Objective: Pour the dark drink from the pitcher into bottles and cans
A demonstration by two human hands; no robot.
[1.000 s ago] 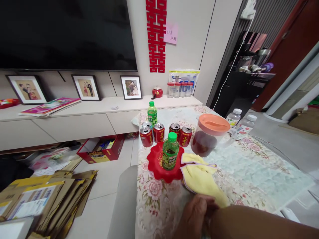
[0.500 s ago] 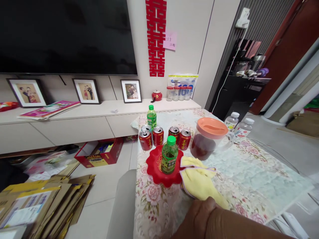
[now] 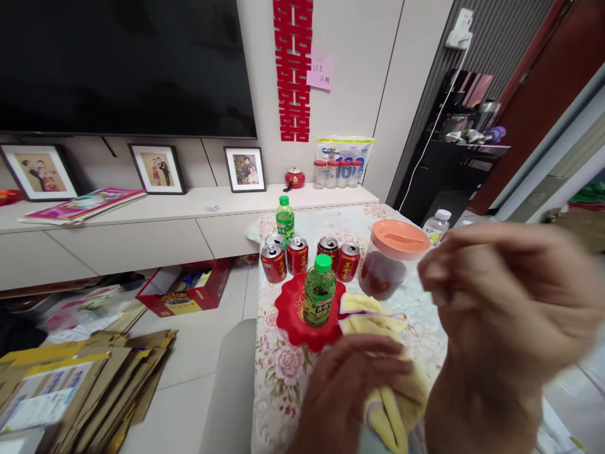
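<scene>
Since the earlier frame, the left hand (image 3: 347, 384) has come over the yellow cloth (image 3: 413, 394) at lower centre, and the right hand (image 3: 510, 296) has risen at right. Centrally, a red plate (image 3: 290, 309) bears a green-capped bottle (image 3: 320, 293); rightward, the left hand is loosely open, then the right, blurred, has curled fingers, its grip unclear.

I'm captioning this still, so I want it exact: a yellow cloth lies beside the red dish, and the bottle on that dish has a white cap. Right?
The cap's colour is wrong: the head view shows a yellow cloth beside the red dish, and the bottle on that dish has a green cap.
</scene>
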